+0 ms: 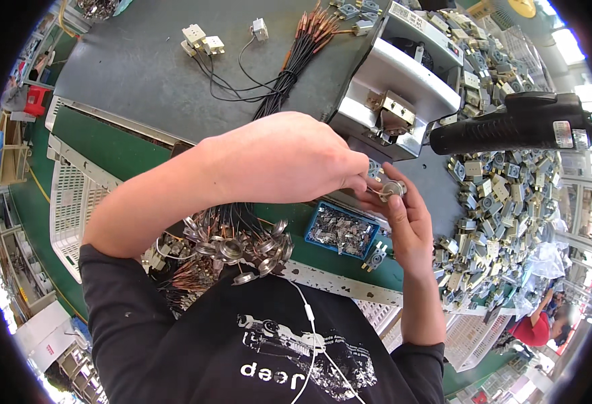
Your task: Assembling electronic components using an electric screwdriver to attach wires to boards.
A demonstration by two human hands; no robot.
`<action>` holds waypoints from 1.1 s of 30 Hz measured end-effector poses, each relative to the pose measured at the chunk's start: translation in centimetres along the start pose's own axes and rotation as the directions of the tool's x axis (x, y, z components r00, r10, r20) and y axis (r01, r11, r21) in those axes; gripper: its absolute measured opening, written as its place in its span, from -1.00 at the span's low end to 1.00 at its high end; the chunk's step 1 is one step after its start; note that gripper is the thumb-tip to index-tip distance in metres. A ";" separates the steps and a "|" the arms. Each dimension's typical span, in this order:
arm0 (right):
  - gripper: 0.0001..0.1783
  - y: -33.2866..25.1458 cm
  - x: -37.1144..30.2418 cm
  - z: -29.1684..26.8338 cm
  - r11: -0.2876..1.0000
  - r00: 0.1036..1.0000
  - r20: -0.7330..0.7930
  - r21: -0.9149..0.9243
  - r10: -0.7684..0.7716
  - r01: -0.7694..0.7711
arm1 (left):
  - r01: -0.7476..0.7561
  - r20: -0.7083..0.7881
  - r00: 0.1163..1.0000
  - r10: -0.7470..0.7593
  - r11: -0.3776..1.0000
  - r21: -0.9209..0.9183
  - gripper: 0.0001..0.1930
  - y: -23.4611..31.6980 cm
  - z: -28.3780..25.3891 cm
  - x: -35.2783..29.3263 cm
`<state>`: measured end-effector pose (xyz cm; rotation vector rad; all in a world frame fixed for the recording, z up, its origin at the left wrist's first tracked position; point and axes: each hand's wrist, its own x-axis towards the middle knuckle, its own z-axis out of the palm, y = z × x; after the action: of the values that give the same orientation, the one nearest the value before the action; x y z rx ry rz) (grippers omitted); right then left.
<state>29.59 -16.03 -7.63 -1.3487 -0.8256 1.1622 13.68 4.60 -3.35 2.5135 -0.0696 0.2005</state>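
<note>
As the right hand (410,225) clamps a disc (393,190) and the left hand (316,158) its wire (376,192), work seems midway; other discs (231,249) remain.

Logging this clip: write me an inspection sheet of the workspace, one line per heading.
Surface: dark grey tabletop, loose parts on it.
Things in hand: round metal part.
Hands: right hand holds that part; left hand reaches close beside it, its exact grip unclear.
Clutter: connector pile on the right; blue tray of small metal pieces.
Cables: black cable bundle with copper-coloured ends; white cord over the shirt.
Surroundings: green floor; person in red, far right.
</note>
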 end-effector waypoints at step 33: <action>-0.59 -1.4 0.2 -0.6 0.887 0.994 0.039 -0.450 -0.100 0.107 | -0.151 -0.072 0.981 0.179 0.945 0.289 -0.89 -0.1 2.2 -0.9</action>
<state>30.43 -15.79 -6.35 -1.6499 -1.2178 0.9264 13.03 3.41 -5.29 2.7784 -0.2279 0.4289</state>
